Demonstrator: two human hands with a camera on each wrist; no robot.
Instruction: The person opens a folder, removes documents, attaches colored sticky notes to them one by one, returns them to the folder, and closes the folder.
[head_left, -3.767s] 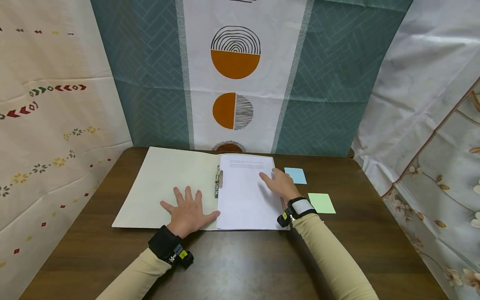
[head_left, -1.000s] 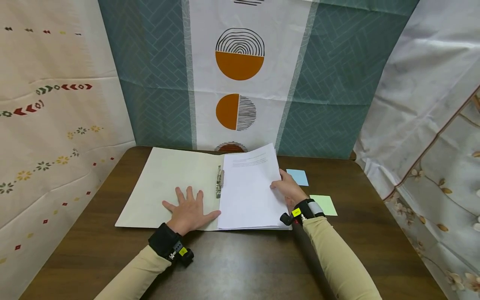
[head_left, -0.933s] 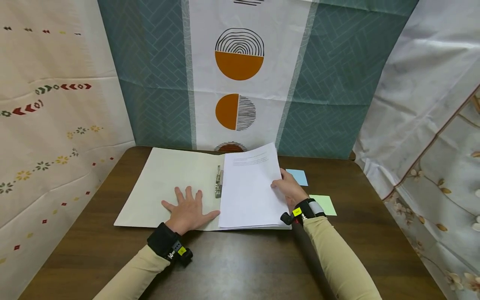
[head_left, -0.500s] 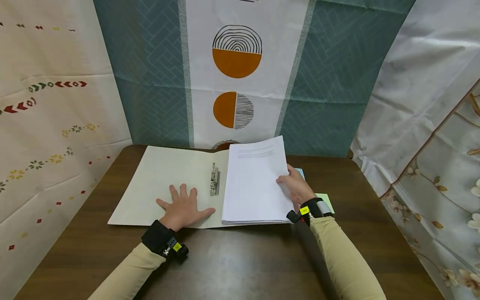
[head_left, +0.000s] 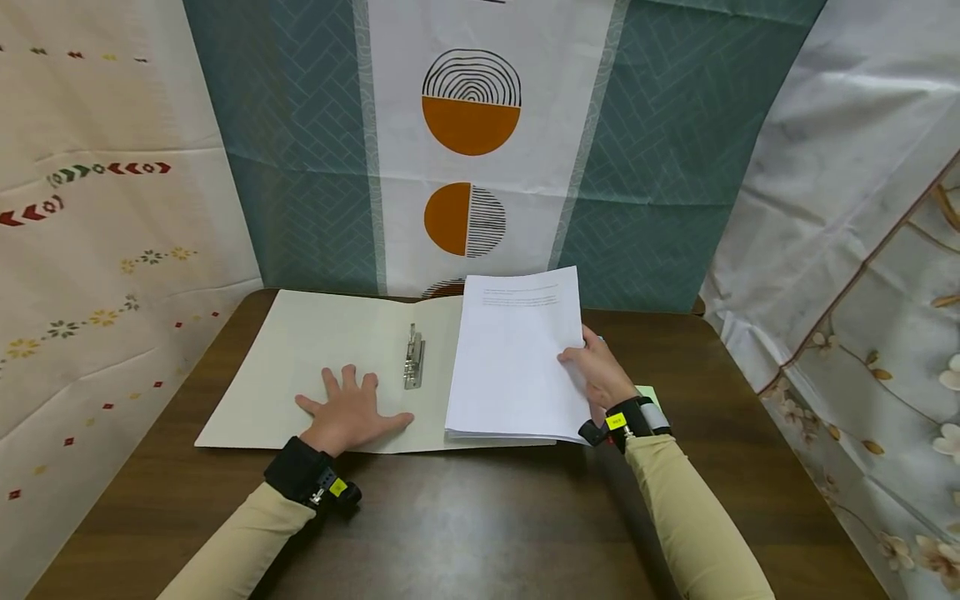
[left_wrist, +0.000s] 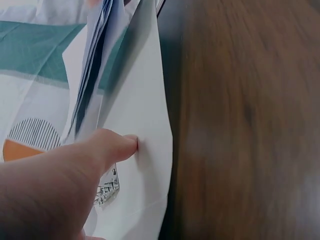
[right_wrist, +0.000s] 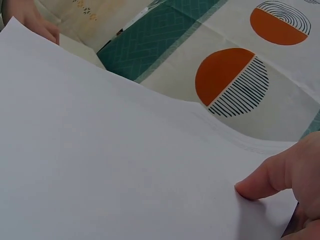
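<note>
An opened white file folder [head_left: 300, 354] lies on the table, its metal lever clip [head_left: 414, 358] bare near the fold. My left hand [head_left: 350, 414] rests flat on the folder's left side, fingers spread, the thumb pointing at the clip. In the left wrist view that thumb [left_wrist: 107, 147] lies on the folder near its front edge. My right hand [head_left: 600, 371] grips a stack of white paper sheets [head_left: 517, 358] by the right edge, thumb on top. The stack is raised over the folder's right side, and its lower sheets fan slightly apart in the left wrist view.
Behind my right hand, a green sticky note [head_left: 648, 394] shows partly on the brown wooden table [head_left: 465, 533]. A blue note is almost hidden there. A patterned cloth [head_left: 645, 167] hangs right behind the table's far edge, with further cloths at both sides.
My right hand has taken hold of the paper stack, lifted it off the clip and drawn it right, over the sticky notes. The folder and my left hand have shifted slightly left.
</note>
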